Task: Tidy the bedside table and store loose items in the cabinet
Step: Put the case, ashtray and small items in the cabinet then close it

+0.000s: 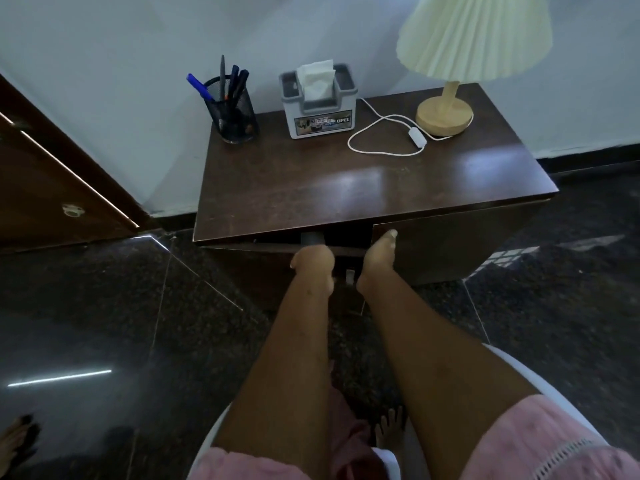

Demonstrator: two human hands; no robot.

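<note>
A dark wooden bedside table [346, 188] stands against the wall, with its cabinet front just below the top edge. My left hand [313, 263] is closed around a grey cylindrical object [312, 238] whose end pokes into the dark cabinet opening. My right hand [379, 256] rests with its fingers on the edge of the right cabinet door [443, 244], which is slightly ajar. On the top stand a black mesh pen holder [232, 114] with several pens, a grey tissue box [318, 102] and a cream pleated lamp [450, 64] with a white cord [384, 133].
A brown wooden door [52, 174] is at the left. The floor [104, 323] is dark polished stone. I sit on a white chair [512, 362], my bare foot [389, 427] beneath me. Another person's foot [15, 441] shows at the bottom left.
</note>
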